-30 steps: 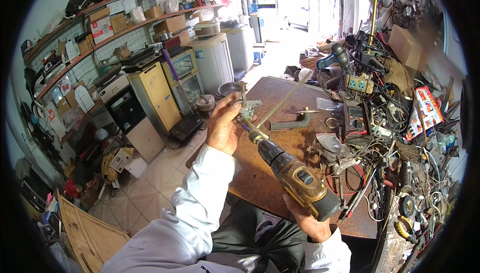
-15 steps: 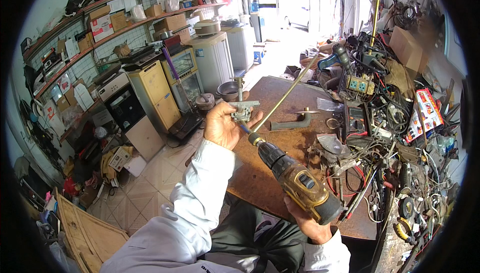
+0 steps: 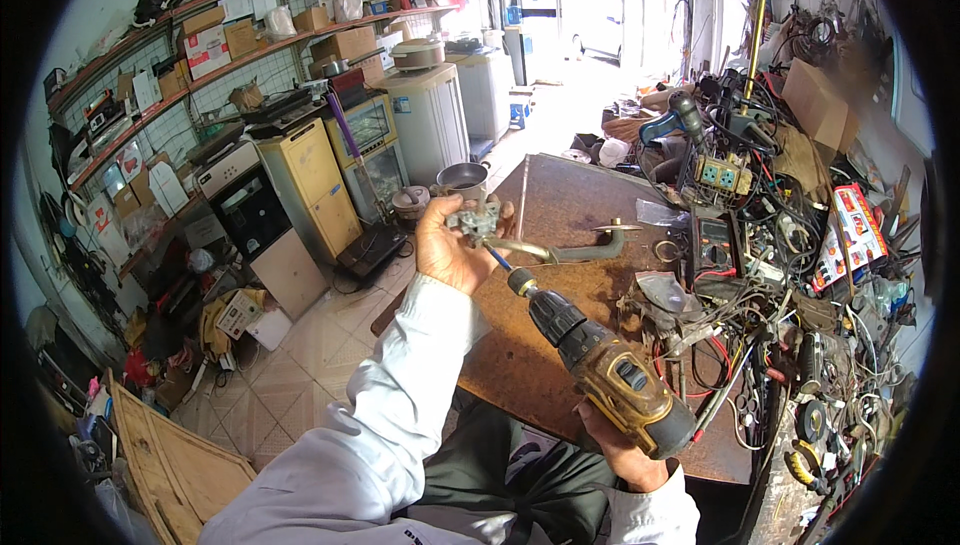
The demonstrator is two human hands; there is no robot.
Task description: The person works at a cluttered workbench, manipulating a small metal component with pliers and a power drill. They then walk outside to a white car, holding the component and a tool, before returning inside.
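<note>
My left hand [image 3: 452,247] is raised over the left edge of the brown workbench, fingers closed round a small grey metal valve fitting [image 3: 476,221]. A tube [image 3: 520,246] extends rightward from beside the fitting. My right hand [image 3: 622,450] grips a yellow-and-black cordless drill [image 3: 612,373] from below, near the front of the bench. The drill points up and left at the fitting. Its slim blue bit [image 3: 499,259] reaches the fitting's underside; whether the tip is seated there is hidden. Behind lies a bent grey pipe [image 3: 592,248] with a round flange.
Tangled wires, tools and a multimeter [image 3: 713,241] crowd the right of the workbench [image 3: 560,190]. A grey pot [image 3: 462,177] stands beyond my left hand. Old appliances, including a yellow cabinet [image 3: 318,195], line the left wall under loaded shelves. A wooden panel [image 3: 175,465] leans at lower left.
My left hand has turned the fitting, and the long thin rod that pointed far right no longer shows that way. The drill has shifted slightly right and down, uncovering more of the blue bit.
</note>
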